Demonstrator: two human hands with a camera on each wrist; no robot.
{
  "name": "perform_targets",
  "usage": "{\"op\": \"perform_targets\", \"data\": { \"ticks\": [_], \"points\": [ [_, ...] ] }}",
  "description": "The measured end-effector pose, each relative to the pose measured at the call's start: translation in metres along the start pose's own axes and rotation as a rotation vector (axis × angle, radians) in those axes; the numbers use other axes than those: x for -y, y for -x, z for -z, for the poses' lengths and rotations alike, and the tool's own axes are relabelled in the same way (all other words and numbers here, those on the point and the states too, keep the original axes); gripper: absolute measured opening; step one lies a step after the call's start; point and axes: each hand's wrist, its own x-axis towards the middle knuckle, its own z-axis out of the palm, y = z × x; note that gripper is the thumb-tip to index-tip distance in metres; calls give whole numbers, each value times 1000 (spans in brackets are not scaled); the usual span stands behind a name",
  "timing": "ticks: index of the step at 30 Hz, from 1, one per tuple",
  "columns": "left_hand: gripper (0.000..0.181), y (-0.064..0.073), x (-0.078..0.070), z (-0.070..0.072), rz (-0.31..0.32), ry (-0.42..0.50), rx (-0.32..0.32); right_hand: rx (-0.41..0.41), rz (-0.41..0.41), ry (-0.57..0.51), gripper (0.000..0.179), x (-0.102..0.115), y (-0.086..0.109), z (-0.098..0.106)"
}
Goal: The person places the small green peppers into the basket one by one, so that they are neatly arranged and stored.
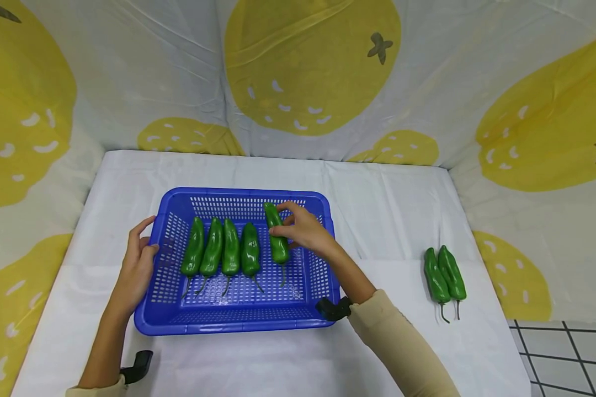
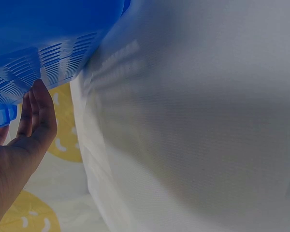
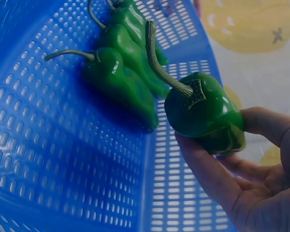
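Note:
A blue perforated plastic basket [image 1: 228, 329] stands on the white-covered table. My left hand [image 1: 136, 270] holds its left side, the thumb at the rim; in the left wrist view the fingers [image 2: 42, 108] rest against the slotted outer wall. With thumb and fingers my right hand [image 1: 305, 229] pinches a green pepper [image 1: 279, 248] over the basket's right half. This pepper's stem points towards the near side, and the right wrist view shows its stem end [image 3: 193, 104] large. Left of it, several green peppers [image 1: 230, 248] lie side by side in the basket, stems towards me.
Two more green peppers [image 1: 444, 275] lie together on the white tablecloth [image 1: 377, 193] to the right of the basket. A cloth printed with yellow fruit [image 1: 313, 66] hangs behind and at both sides. Tiled floor [image 1: 558, 353] shows at lower right.

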Motion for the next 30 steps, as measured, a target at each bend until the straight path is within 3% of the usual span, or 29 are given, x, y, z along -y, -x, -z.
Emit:
{"op": "perform_targets", "data": {
  "ticks": [17, 30],
  "points": [
    [56, -1, 0, 0, 11, -3, -7, 59, -68, 41, 58, -4, -18, -14],
    [57, -1, 1, 0, 11, -8, -6, 19, -122, 115, 51, -13, -33, -30]
  ]
}}
